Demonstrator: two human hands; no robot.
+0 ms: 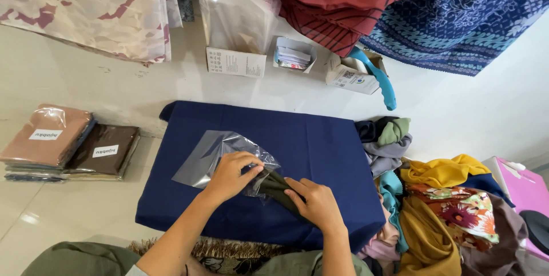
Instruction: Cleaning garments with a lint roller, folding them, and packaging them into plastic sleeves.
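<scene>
Head view, catalogued from 9 o'clock round to 3 o'clock.

1. Packed stacks (71, 144): flat bagged fabrics, pinkish and brown, each with a white label, on the floor (74, 76) at 9 o'clock.
2. Navy cloth (320, 139): spread as a work surface, centre of frame.
3. Clear plastic bag (214, 156): lies flat on the navy cloth, open mouth toward 4 o'clock. Judged thin, light and slippery; best pinched at the mouth edge.
4. Left hand (231, 174): fingers closed, pinching the bag's mouth edge.
5. Dark olive folded fabric (275, 187): its front end sits at the bag's mouth, the rest toward 4 o'clock under the other hand. Judged soft, light and limp, not fragile; best held flat across the fold so it keeps its shape.
6. Right hand (317, 202): pressed on the fabric, fingers closed over its rear part.
7. Open cartons (286, 59): three small boxes at 12 o'clock, one holding plastic sleeves.
8. Blue-handled tool (377, 79): rests on the right-most carton, 1 o'clock.
9. Loose fabric heap (440, 207): yellow, grey, teal and floral pieces at 3 o'clock.
</scene>
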